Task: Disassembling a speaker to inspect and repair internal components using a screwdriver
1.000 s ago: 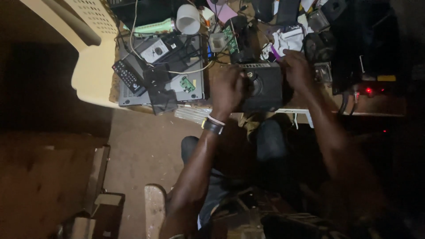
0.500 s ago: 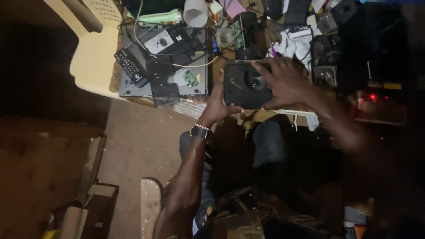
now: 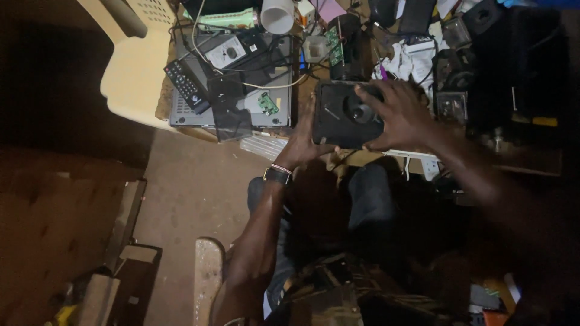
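Both my hands hold a black box-shaped speaker unit [image 3: 338, 118] with a round cone in its face, raised just above the near edge of a cluttered workbench [image 3: 362, 158]. My left hand [image 3: 302, 140] grips its left and lower side; a wristband sits on that wrist. My right hand [image 3: 399, 115] is spread over its right side, fingers reaching onto the face near the cone. The unit's far side is hidden behind my fingers.
A grey set-top box [image 3: 232, 90] carries a black remote [image 3: 184, 84], a small green circuit board [image 3: 267, 104] and a multimeter [image 3: 226, 53]. A white cup [image 3: 278, 13], wires and dark electronic parts crowd the bench. A cream plastic chair [image 3: 130, 66] stands left; wooden blocks lie lower left.
The speaker unit has been turned in my hands and shifted left. My right hand moved from its far right edge onto its face; my left hand dropped to its lower left side.
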